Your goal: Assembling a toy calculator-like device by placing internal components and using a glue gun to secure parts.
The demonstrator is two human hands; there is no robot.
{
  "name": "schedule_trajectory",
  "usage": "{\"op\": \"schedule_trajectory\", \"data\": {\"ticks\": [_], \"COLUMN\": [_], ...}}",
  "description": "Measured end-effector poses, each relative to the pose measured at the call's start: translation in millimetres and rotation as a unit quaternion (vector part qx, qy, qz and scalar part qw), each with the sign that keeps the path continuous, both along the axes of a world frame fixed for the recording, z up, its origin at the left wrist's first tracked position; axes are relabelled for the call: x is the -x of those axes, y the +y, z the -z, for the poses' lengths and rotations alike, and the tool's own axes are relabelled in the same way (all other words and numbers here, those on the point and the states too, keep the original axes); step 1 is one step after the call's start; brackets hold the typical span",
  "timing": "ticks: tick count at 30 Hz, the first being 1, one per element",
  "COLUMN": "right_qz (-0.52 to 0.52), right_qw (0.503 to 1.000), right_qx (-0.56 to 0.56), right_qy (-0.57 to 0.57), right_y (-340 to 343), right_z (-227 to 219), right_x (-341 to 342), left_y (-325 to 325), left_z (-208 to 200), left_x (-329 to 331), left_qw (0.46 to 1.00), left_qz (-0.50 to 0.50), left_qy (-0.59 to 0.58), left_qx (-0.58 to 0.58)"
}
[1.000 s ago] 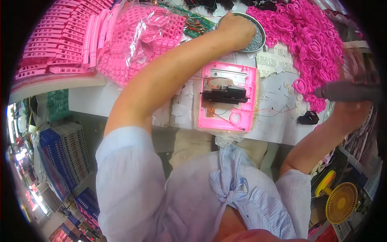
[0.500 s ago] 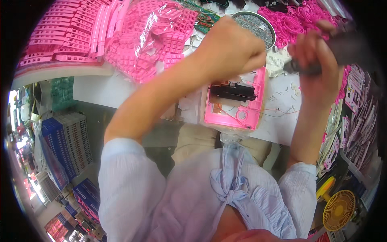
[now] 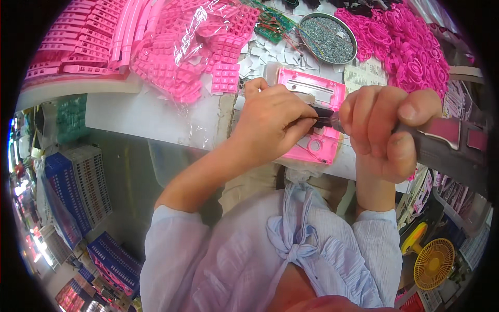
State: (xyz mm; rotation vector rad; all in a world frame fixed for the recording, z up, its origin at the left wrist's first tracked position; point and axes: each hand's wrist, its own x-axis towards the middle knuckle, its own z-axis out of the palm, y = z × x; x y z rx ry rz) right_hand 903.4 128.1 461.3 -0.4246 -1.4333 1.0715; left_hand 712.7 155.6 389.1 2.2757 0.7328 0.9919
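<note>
My right hand is wrapped around a dark grey electric screwdriver, its tip pointing left. My left hand pinches thumb and forefinger together right by that tip; whatever is between them is too small to make out. Under both hands lies a pink plastic housing, open side up on clear wrap. Inside it, a black part crosses the middle, partly covered by my left fingers. Thin wires and a round pink ring show in the housing's near half.
A round tin of small screws stands behind the housing, beside pink rings. Bagged pink keypads and stacked pink strips lie left. White paper scraps and green circuit boards sit between. A yellow fan is at lower right.
My left hand has come down from near the screw tin to the black part. My right hand has brought the screwdriver left and nearer, its tip now meeting my left fingertips.
</note>
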Motion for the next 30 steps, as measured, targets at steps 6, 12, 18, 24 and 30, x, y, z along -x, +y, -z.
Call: {"op": "schedule_trajectory", "data": {"ticks": [6, 12, 18, 24, 30], "right_qz": [0.049, 0.1, 0.108, 0.117, 0.101], "right_qw": [0.999, 0.995, 0.994, 0.992, 0.979], "right_qx": [-0.013, 0.022, 0.019, 0.017, -0.034], "right_qy": [-0.007, -0.003, -0.023, -0.04, -0.173], "right_y": [3.8, 13.9, 17.9, 17.9, 20.8], "right_z": [14.0, 38.2, 48.1, 56.9, 55.2], "right_x": [6.0, 11.2, 16.9, 20.3, 15.0], "left_y": [-3.0, -4.5, -3.0, -2.5, -0.4], "left_z": [-1.8, 20.2, 26.3, 29.5, 32.5], "left_x": [1.5, 14.5, 14.3, 14.2, 13.9], "left_qw": [0.994, 0.984, 0.987, 0.987, 0.988], "left_qz": [-0.086, -0.101, -0.085, -0.077, -0.06], "left_qy": [0.022, 0.115, 0.091, 0.088, 0.076], "left_qx": [-0.068, -0.091, -0.099, -0.108, -0.12]}}
